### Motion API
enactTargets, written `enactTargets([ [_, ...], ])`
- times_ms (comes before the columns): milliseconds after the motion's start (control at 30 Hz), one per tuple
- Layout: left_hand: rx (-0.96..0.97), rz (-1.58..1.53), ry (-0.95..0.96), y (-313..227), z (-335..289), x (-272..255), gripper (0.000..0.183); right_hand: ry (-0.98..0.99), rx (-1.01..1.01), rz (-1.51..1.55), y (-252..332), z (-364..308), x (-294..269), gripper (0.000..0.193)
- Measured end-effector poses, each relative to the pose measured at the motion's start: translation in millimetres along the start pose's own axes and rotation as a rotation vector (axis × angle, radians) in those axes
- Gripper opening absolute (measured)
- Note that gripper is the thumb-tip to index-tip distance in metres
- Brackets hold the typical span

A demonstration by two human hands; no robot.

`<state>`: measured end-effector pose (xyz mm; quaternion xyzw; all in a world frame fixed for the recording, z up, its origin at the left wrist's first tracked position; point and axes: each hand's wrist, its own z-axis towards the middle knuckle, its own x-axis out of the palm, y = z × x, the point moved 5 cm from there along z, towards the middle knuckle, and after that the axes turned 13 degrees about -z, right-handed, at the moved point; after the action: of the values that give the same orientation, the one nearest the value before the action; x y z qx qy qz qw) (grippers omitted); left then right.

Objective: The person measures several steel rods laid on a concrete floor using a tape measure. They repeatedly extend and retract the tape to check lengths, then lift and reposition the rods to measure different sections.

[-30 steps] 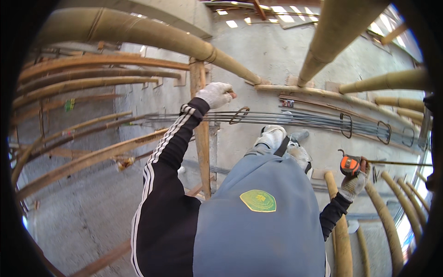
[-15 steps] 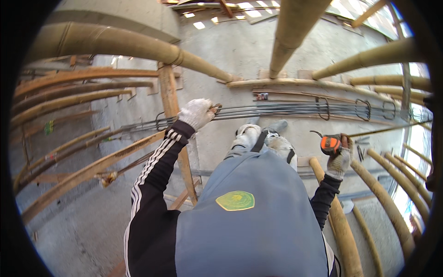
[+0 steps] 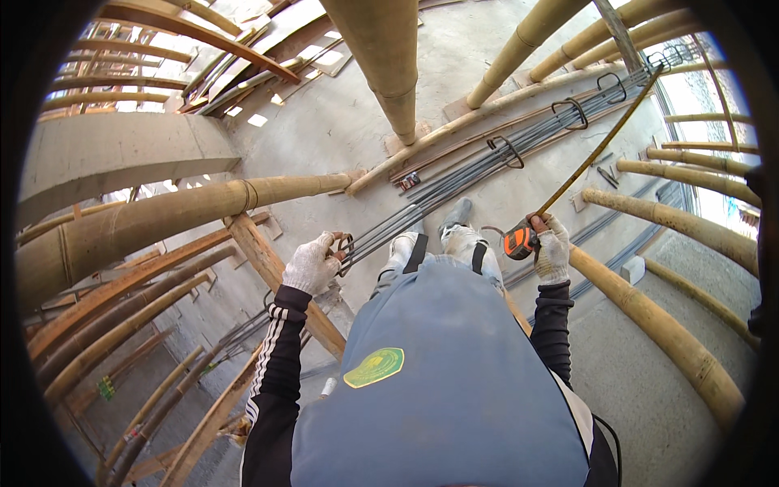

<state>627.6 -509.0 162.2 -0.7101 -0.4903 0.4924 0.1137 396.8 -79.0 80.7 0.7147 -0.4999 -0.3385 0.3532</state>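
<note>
Drawn closer in, my right hand [image 3: 554,250] clasps the tape measure [image 3: 519,243], seemingly better aligned with steel bars [image 3: 466,180], my left hand [image 3: 310,265] pinching a stirrup [image 3: 349,241].

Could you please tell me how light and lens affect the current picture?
Head view: fisheye curvature bends the bamboo poles, with blackened corners; bright daylight washes out the right edge; sunlit patches dot the concrete floor; the orange tape measure looks reasonably sharp.

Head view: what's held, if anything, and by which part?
Right hand: tape measure, by the case. Left hand: apparently a metal loop, by its left side.
</note>
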Motion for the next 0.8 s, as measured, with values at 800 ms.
enactTargets([
  [800, 0.277, 0.079, 0.176, 9, -8, -10, 0.055, -0.052, -0.207, 0.501, 123, 22, 99, 0.021],
])
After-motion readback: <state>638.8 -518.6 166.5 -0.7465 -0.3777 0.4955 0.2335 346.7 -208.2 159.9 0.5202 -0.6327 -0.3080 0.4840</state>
